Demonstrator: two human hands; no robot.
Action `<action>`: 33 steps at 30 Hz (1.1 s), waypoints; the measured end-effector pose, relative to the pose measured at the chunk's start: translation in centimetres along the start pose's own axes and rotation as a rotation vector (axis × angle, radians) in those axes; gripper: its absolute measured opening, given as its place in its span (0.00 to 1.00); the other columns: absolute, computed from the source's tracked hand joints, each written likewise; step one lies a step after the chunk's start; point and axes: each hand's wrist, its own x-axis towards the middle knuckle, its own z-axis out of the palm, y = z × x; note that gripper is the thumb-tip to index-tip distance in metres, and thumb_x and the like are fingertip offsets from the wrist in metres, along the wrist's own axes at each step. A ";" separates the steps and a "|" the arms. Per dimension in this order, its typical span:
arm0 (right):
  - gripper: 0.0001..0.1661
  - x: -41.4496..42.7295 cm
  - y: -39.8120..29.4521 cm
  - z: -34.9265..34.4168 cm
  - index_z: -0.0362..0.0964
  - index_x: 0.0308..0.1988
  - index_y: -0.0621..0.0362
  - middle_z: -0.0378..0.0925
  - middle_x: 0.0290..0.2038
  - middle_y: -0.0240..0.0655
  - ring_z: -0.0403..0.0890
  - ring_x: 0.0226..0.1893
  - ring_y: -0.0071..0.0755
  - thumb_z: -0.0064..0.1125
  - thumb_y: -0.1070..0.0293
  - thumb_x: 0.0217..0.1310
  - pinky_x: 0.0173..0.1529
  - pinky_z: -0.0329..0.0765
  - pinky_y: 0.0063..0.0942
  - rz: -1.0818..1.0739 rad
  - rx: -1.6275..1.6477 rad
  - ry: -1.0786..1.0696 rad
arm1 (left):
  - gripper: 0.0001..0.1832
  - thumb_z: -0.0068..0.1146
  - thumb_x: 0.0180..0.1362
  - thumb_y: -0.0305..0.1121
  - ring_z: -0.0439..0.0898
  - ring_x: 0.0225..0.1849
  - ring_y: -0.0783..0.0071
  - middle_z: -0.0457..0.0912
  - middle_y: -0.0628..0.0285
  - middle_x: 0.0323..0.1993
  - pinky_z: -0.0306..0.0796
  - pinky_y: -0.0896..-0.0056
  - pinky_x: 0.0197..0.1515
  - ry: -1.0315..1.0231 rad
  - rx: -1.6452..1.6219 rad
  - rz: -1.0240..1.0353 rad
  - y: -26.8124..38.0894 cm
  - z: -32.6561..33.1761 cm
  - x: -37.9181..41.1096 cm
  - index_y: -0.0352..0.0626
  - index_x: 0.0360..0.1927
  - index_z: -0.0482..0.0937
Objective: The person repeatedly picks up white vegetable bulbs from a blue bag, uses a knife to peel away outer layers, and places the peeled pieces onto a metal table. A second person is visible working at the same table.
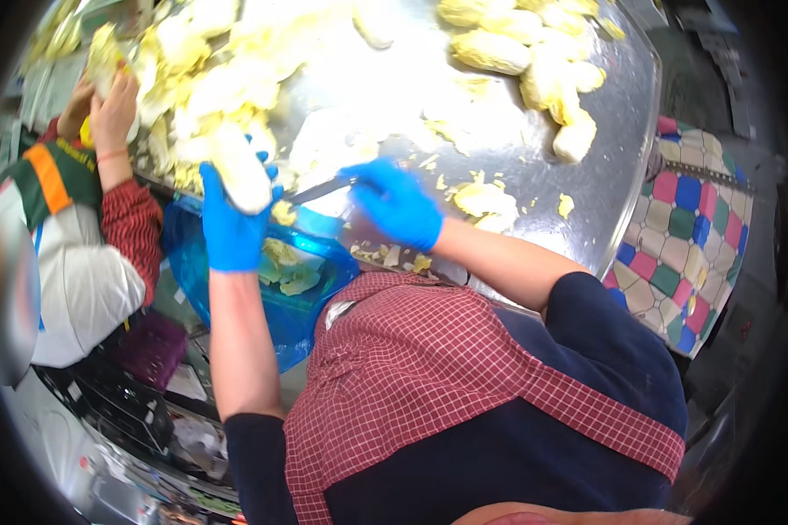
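My left hand [235, 226], in a blue glove, holds a pale napa cabbage [240, 172] upright at a tilt, fingers wrapped round its lower end. My right hand [393, 205], gloved too, grips a knife [316, 191] whose blade points left towards the cabbage; its handle is mostly hidden by the fingers. Just below the left hand, a blue plastic bag [289, 328] hangs at the table's near edge with leaf scraps [295, 274] inside. Loose yellow leaves [486, 199] lie right of my right hand.
The metal table [565, 243] bears heaped leaves [230, 72] at the left and several whole cabbages [492, 51] at the far right. At the left, a co-worker's hands [115, 111] hold another cabbage. A patterned cloth [679, 243] hangs beyond the table's right edge.
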 end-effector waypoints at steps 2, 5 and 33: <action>0.20 -0.1 1.0 -2.6 0.70 0.53 0.53 0.74 0.42 0.39 0.77 0.39 0.33 0.56 0.64 0.61 0.45 0.76 0.32 0.107 -0.013 0.404 | 0.30 0.45 0.65 0.56 0.79 0.47 0.58 0.79 0.55 0.50 0.77 0.56 0.44 -0.008 0.095 -0.054 3.1 1.8 3.6 0.46 0.61 0.68; 0.34 1.5 4.7 -9.4 0.68 0.58 0.49 0.70 0.52 0.46 0.71 0.50 0.51 0.67 0.62 0.49 0.57 0.70 0.41 -0.125 -0.593 0.580 | 0.25 0.51 0.65 0.49 0.77 0.51 0.54 0.77 0.54 0.51 0.74 0.50 0.52 -0.058 0.157 -0.064 4.4 4.6 9.2 0.44 0.59 0.69; 0.49 23.1 -0.4 -5.4 0.48 0.69 0.52 0.58 0.65 0.54 0.60 0.65 0.54 0.65 0.59 0.53 0.67 0.61 0.41 -0.216 -0.045 0.279 | 0.57 0.72 0.37 0.54 0.49 0.72 0.46 0.48 0.53 0.73 0.49 0.29 0.64 -0.125 2.367 0.267 -0.5 7.6 10.5 0.57 0.71 0.53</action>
